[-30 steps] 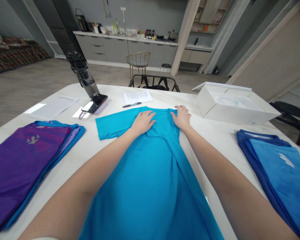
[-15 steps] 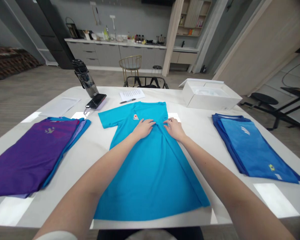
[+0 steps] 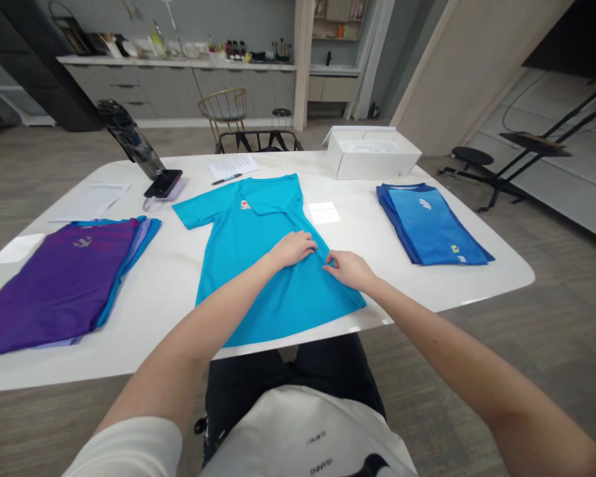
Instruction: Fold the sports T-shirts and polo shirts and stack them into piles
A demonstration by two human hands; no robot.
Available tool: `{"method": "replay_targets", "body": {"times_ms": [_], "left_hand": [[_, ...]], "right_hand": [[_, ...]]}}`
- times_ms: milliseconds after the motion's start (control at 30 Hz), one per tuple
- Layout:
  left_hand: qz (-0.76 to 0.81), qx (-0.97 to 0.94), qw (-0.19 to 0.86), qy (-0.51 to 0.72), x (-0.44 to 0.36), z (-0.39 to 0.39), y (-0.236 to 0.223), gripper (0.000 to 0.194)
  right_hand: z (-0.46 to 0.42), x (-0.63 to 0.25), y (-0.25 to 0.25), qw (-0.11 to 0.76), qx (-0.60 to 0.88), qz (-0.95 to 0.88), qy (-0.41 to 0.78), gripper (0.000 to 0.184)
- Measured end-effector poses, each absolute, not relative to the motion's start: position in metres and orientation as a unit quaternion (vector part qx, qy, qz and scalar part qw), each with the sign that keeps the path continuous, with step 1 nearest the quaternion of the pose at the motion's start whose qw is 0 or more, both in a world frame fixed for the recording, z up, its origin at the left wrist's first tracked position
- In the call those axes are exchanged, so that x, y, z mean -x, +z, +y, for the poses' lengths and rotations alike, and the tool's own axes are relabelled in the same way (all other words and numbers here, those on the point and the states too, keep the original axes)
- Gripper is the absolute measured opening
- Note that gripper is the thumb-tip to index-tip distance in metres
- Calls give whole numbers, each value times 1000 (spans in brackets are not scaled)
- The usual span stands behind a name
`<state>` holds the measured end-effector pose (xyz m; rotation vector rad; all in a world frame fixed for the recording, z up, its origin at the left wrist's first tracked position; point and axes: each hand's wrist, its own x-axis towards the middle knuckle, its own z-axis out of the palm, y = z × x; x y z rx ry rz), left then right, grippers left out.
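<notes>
White table [image 3: 477, 281] with a gray kitchen counter [image 3: 179, 83] way behind it, teal tee [image 3: 248, 291] lying flat between the purple stack [image 3: 54, 291] and blue stack [image 3: 430, 225], left hand [image 3: 293, 248] open on it, right hand [image 3: 350, 269] pinching a fold.

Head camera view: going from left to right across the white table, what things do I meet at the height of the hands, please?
The stack of folded purple shirts → the turquoise T-shirt → the stack of folded blue shirts
</notes>
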<state>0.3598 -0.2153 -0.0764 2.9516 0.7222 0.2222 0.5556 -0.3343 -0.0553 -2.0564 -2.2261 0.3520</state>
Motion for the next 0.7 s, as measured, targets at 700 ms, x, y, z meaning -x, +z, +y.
{"method": "replay_targets", "body": {"times_ms": [700], "left_hand": [[166, -979, 29, 116, -381, -319, -49, 26]], "right_hand": [[-454, -557, -22, 145, 661, -723, 137, 10]]}}
